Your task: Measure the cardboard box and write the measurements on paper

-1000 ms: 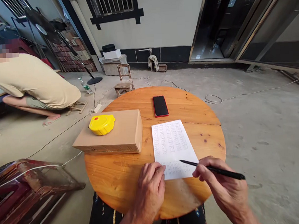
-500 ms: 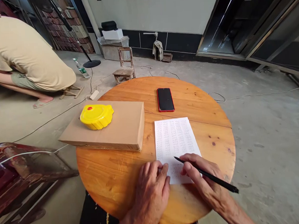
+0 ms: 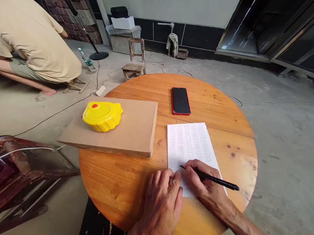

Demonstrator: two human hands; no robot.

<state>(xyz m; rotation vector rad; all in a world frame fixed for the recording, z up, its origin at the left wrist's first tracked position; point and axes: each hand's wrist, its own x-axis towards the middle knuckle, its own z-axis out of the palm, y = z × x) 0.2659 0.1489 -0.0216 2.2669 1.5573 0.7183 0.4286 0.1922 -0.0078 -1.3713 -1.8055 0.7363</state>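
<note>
A white sheet of paper [image 3: 190,143] covered with rows of small handwritten figures lies on the round wooden table [image 3: 118,189]. My right hand [image 3: 206,181] is closed around a black pen [image 3: 218,180], its tip down at the paper and the other end slanting to the right. The heel of that hand covers part of the sheet's lower right. My left hand [image 3: 162,198] rests at the lower left edge of the sheet, fingers apart and slightly bent, fingertips touching the paper and the table.
On the table's left, a yellow tape measure case [image 3: 103,115] sits on a cardboard box [image 3: 131,133]. A red-edged phone [image 3: 180,101] lies beyond the paper. A small wooden chair [image 3: 134,64] stands behind the table. Another person [image 3: 37,43] crouches on a low stool at the left.
My right hand has moved left with the pen, its tip now lower on the sheet beside my left fingers. The view has shifted slightly; my left hand stays at the paper's edge.
</note>
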